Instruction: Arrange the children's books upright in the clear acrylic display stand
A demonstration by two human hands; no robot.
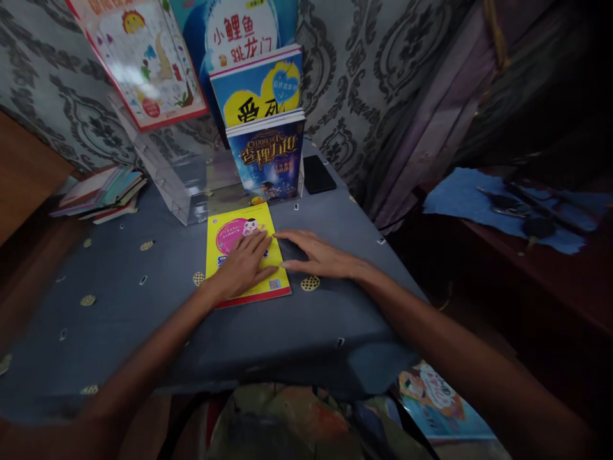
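Observation:
A yellow book [249,292] with a pink circle and a red lower edge lies flat on the table. My left hand [243,265] rests on its cover, fingers stretched out, hiding part of the print. At the book's right edge is my right hand [318,254], thumb and fingers apart, fingertips at or just touching that edge. Behind the book stands a clear acrylic rack [177,191]. Its right side bears a dark blue book [271,160], a blue and yellow book [256,86] and a taller blue book [242,32]; a white and red picture book [148,64] leans on the left.
A stack of thin books [103,191] lies at the table's back left. Beside the rack is a dark phone-like slab [318,174]. Blue cloth [460,204] with dark items covers part of a reddish surface on the right. Low at right is another picture book [440,402].

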